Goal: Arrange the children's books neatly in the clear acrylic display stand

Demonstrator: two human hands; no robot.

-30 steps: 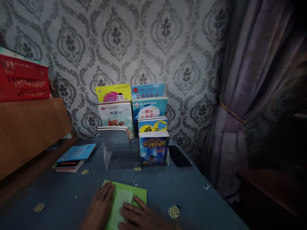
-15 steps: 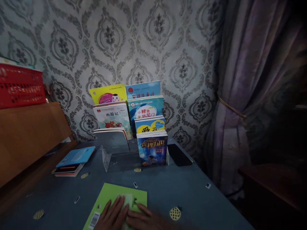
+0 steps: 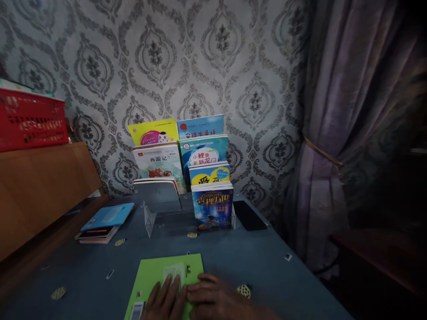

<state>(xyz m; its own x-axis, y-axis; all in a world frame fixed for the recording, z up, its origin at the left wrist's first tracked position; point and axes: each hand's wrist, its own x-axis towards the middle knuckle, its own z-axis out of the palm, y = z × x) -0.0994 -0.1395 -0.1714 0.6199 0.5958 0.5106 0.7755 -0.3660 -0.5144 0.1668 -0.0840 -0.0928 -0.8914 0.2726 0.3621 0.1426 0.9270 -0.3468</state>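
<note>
A green book (image 3: 152,273) with a barcode on its cover lies closed at the near edge of the view. My left hand (image 3: 164,301) rests flat on its lower middle, fingers extended. Beside it, my right hand (image 3: 211,297) lies across the book's right edge, fingers stretched out toward the left hand and touching or nearly touching it. Neither hand is wrapped around anything. The lower part of the book and both wrists run out of view or are hidden.
A clear stepped stand (image 3: 149,222) holds several upright books, including a dark blue one (image 3: 213,213) in front. A small stack topped by a blue book (image 3: 108,216) lies left. A black flat object (image 3: 249,215) is at right. A red basket (image 3: 33,122) sits on a wooden cabinet (image 3: 46,186).
The green book has turned slightly counterclockwise. My right hand has shifted to the right along its edge, and my left hand has slid slightly toward me. The view has shifted a little.
</note>
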